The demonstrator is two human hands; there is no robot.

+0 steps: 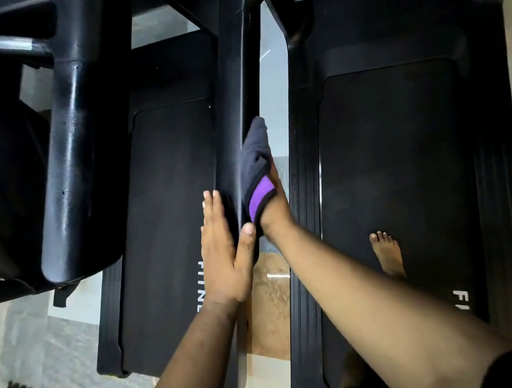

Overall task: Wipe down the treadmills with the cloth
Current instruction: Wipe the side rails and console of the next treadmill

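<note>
Now | right hand (271,204) fingers clamped on cloth (255,164) against handrail (243,96) | left hand (223,252) fingers flat, together

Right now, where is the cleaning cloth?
In the head view, the dark cloth with a purple band is near centre, held by the right hand against the black handrail between the two treadmills, beside the left hand.

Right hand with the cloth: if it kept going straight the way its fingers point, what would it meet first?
Only more of the black handrail. The right hand presses the cloth along it, pointing up the rail; the bend near the top looks like the first obstruction, though depth is unclear.
</note>
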